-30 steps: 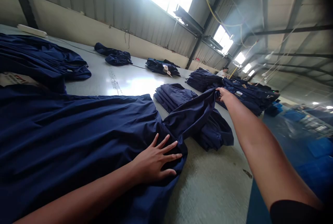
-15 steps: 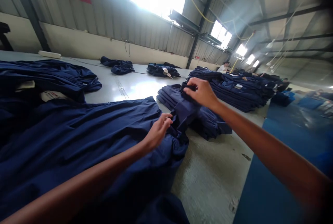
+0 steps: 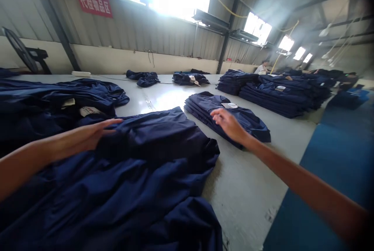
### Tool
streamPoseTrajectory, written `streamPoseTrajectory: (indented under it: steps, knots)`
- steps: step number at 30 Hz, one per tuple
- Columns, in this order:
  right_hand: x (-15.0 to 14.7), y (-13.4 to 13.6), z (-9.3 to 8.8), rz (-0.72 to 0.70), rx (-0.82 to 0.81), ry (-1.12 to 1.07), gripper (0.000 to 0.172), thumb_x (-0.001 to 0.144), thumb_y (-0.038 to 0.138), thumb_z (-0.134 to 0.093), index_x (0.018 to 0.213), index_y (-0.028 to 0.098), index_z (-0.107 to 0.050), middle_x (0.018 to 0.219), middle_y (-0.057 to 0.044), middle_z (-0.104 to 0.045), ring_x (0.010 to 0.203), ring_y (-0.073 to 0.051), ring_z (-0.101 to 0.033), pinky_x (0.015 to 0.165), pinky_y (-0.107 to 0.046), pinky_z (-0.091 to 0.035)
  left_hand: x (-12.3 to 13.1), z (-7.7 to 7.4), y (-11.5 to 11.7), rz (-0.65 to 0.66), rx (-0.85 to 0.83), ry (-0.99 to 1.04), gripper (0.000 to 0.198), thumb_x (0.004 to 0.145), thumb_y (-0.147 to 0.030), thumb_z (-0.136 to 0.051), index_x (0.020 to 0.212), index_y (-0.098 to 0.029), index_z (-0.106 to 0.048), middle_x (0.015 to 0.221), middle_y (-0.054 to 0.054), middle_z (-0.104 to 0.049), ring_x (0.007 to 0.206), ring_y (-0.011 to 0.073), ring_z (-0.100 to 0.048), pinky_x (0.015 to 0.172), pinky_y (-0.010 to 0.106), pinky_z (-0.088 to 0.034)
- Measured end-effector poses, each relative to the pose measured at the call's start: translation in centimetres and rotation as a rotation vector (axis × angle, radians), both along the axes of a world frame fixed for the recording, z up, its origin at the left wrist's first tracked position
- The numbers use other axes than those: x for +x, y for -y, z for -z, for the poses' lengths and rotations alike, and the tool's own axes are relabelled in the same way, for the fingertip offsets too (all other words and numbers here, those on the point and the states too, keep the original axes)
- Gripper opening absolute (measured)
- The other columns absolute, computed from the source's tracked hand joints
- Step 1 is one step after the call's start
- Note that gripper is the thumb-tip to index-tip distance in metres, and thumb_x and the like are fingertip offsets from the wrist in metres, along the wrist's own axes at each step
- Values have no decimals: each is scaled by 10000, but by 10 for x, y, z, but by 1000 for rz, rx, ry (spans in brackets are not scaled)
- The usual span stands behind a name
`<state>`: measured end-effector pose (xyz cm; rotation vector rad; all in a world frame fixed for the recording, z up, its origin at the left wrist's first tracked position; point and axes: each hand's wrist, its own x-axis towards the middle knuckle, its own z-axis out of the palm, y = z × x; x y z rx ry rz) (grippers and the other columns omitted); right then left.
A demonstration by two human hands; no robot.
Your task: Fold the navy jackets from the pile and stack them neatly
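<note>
Holding my right hand [image 3: 229, 124] open above the near edge of a folded stack of navy-blue work garments [image 3: 224, 120], I am keeping my fingers loosely spread and pinching nothing; from this view I cannot tell whether my fingertips are touching the cloth. The stack is lying just ahead of my palm on a pale, glossy worktable [image 3: 242, 188], its long axis running diagonally from the far left to the near right, with a small white paper tag [image 3: 229, 105] sitting on top.

My left hand [image 3: 99, 131] is lying flat and open, its fingers close together and pointing right, along the upper left part of a large, loose heap of navy-blue fabric [image 3: 152, 153], gripping nothing. That heap is spreading between my two hands, so my right hand is clearly the nearer one to the folded stack, while my left is well apart from it.

Further along the table, taller stacks of navy garments [image 3: 280, 95] are lying in rows, and a person in a white top [image 3: 263, 67] is working beyond them.
</note>
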<state>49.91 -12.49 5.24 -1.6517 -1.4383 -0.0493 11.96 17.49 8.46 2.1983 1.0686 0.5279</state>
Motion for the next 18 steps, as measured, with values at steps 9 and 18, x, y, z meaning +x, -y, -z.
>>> streamPoseTrajectory:
  steps: [9, 18]
  knots:
    - [-41, 45, 134, 513, -326, 102, 500, 890, 347, -717, 1336, 219, -529, 1084, -107, -726, 943, -308, -735, 772, -432, -581, 44, 96, 70, 635, 583, -207, 516, 967, -549, -619, 1449, -362, -608, 1523, 50, -584, 1405, 315, -539, 1233, 521, -353]
    - [-24, 68, 111, 24, -375, 707, 271, 925, 47, -557, 1057, 211, -728, 1148, -116, -702, 1108, -289, -644, 961, -446, -504, 47, 103, 18, 700, 325, -491, 597, 1023, -678, -414, 1515, -378, -567, 1607, 51, -516, 1410, 323, -556, 1155, 456, -442]
